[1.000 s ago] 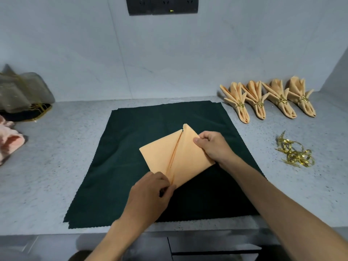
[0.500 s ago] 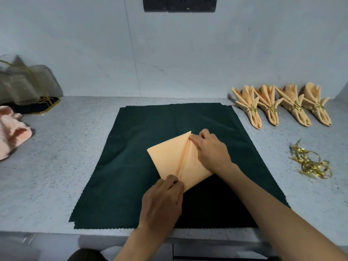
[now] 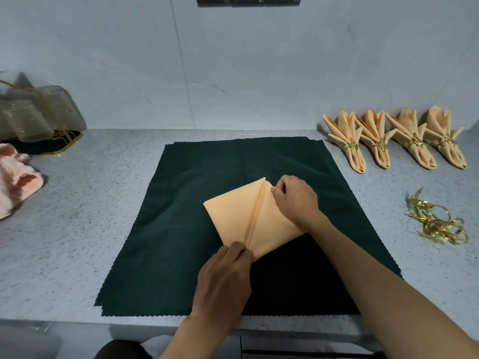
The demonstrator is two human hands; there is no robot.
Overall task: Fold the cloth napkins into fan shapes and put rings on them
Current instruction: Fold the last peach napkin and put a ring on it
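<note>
At 6 o'clock, the near corner of the peach napkin (image 3: 233, 218) is pinched by the left hand (image 3: 225, 278). The napkin is laid mid-frame on a dark green cloth (image 3: 181, 242), and its far right edge is pinched by the curled right hand (image 3: 295, 199). At 3 o'clock gold rings (image 3: 438, 222) are heaped; four ringed napkins (image 3: 394, 141) are lined at 2 o'clock.

left: bare counter (image 3: 85, 203) | right: folded napkins (image 3: 394, 141), gold rings (image 3: 438, 224) obstruct
</note>
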